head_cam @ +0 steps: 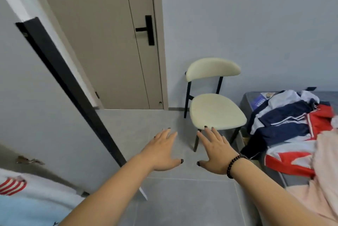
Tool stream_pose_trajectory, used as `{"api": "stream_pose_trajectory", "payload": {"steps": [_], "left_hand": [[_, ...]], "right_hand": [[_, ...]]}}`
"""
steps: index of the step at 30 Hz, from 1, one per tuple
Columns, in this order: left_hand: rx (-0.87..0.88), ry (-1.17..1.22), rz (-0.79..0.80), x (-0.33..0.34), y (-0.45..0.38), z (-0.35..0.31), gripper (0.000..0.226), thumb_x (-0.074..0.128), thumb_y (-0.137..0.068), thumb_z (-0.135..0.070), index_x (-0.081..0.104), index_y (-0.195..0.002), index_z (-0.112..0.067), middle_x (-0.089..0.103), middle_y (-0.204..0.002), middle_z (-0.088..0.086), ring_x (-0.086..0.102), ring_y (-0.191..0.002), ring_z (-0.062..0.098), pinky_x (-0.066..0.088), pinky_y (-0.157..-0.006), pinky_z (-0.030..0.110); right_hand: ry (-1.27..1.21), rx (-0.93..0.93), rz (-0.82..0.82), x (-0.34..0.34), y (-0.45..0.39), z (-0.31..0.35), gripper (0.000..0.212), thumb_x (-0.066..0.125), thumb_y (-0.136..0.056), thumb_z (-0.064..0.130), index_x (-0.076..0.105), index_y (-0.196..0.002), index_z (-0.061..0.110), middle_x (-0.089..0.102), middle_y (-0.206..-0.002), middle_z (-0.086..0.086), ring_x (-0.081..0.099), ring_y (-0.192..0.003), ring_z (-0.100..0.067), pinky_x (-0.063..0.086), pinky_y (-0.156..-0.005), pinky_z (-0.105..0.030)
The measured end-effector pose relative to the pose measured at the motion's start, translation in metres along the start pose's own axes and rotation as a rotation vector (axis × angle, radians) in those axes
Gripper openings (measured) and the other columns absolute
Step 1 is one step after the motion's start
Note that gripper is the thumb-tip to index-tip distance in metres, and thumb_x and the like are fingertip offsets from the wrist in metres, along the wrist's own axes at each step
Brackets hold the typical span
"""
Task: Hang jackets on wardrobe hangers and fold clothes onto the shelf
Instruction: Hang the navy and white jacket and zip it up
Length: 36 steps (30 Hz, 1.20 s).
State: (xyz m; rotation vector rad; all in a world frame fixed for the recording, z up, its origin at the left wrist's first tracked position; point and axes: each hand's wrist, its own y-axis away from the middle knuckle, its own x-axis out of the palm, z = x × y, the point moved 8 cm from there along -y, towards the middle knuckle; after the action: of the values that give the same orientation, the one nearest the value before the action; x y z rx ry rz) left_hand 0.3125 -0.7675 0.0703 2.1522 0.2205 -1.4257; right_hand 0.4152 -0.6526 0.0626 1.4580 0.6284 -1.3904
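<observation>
Above the floor (182, 198), left hand (162, 152) and right hand (213, 152) hover (fingers spread, palms down).

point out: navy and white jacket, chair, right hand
navy and white jacket (281, 117): head view, on a navy panel of the heap at right.
chair (217, 110): head view, middle of the cream seat.
right hand (214, 152): head view, back of the hand, fingers spread, holding nothing.
</observation>
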Motion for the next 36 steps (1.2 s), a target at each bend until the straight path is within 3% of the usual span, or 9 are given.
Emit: {"api": "stream_pose_trajectory", "payload": {"steps": [4, 10, 14, 20, 24, 28, 36], "left_hand": [[0.017, -0.003, -0.019, -0.011, -0.047, -0.042, 0.094, 0.057, -0.087, -0.055, 0.000, -0.154, -0.023, -0.008, -0.162, 0.000, -0.008, -0.149, 0.018, 0.012, -0.121, 0.039], [0.088, 0.029, -0.019, -0.021, -0.101, -0.090, 0.088, 0.058, -0.088, -0.051, 0.009, -0.154, -0.021, 0.003, -0.162, 0.000, 0.003, -0.149, 0.018, 0.017, -0.117, 0.035], [0.146, 0.068, 0.050, -0.014, -0.143, -0.114, 0.081, 0.060, -0.088, -0.048, 0.019, -0.152, -0.020, 0.014, -0.158, -0.002, 0.014, -0.145, 0.017, 0.024, -0.113, 0.031], [0.225, 0.034, 0.131, -0.002, -0.232, -0.148, 0.081, 0.059, -0.087, -0.050, 0.020, -0.151, -0.018, 0.016, -0.157, -0.002, 0.016, -0.144, 0.018, 0.026, -0.114, 0.032], [0.298, 0.032, 0.178, -0.003, -0.294, -0.180, 0.081, 0.059, -0.087, -0.049, 0.021, -0.151, -0.018, 0.018, -0.156, -0.002, 0.016, -0.144, 0.018, 0.025, -0.115, 0.034], [0.373, 0.027, 0.221, 0.002, -0.351, -0.217, 0.078, 0.059, -0.087, -0.050, 0.023, -0.151, -0.021, 0.021, -0.155, -0.003, 0.020, -0.142, 0.017, 0.031, -0.113, 0.035], [0.461, 0.036, 0.369, 0.044, -0.424, -0.297, 0.075, 0.061, -0.088, -0.043, 0.026, -0.150, -0.019, 0.023, -0.155, -0.002, 0.021, -0.143, 0.017, 0.027, -0.115, 0.033]], "right_hand": [[-0.083, 0.033, -0.044, -0.019, -0.001, -0.054, 0.086, 0.054, -0.092, 0.040, -0.004, -0.153, 0.021, -0.008, -0.160, -0.007, -0.008, -0.147, -0.030, 0.007, -0.119, -0.042], [-0.187, 0.111, -0.087, -0.027, -0.009, -0.116, 0.083, 0.055, -0.092, 0.039, 0.001, -0.152, 0.020, 0.001, -0.160, -0.005, 0.000, -0.148, -0.026, 0.013, -0.120, -0.040], [-0.243, 0.180, -0.044, -0.020, -0.019, -0.156, 0.088, 0.058, -0.090, 0.042, 0.000, -0.153, 0.020, 0.004, -0.160, -0.004, 0.002, -0.147, -0.026, 0.015, -0.120, -0.039], [-0.266, 0.313, 0.017, -0.014, -0.044, -0.233, 0.088, 0.059, -0.089, 0.042, 0.003, -0.153, 0.022, 0.007, -0.159, -0.003, 0.002, -0.147, -0.026, 0.016, -0.119, -0.038], [-0.319, 0.407, 0.055, -0.017, -0.065, -0.287, 0.083, 0.059, -0.089, 0.039, 0.008, -0.153, 0.020, 0.009, -0.158, -0.002, 0.005, -0.147, -0.025, 0.018, -0.118, -0.037], [-0.377, 0.503, 0.035, -0.019, -0.083, -0.341, 0.073, 0.057, -0.090, 0.035, 0.018, -0.149, 0.018, 0.023, -0.151, -0.004, 0.020, -0.140, -0.024, 0.028, -0.113, -0.035], [-0.529, 0.673, 0.097, 0.021, -0.077, -0.437, 0.057, 0.055, -0.091, 0.028, 0.032, -0.142, 0.016, 0.032, -0.144, -0.008, 0.032, -0.133, -0.025, 0.036, -0.107, -0.034]]}}
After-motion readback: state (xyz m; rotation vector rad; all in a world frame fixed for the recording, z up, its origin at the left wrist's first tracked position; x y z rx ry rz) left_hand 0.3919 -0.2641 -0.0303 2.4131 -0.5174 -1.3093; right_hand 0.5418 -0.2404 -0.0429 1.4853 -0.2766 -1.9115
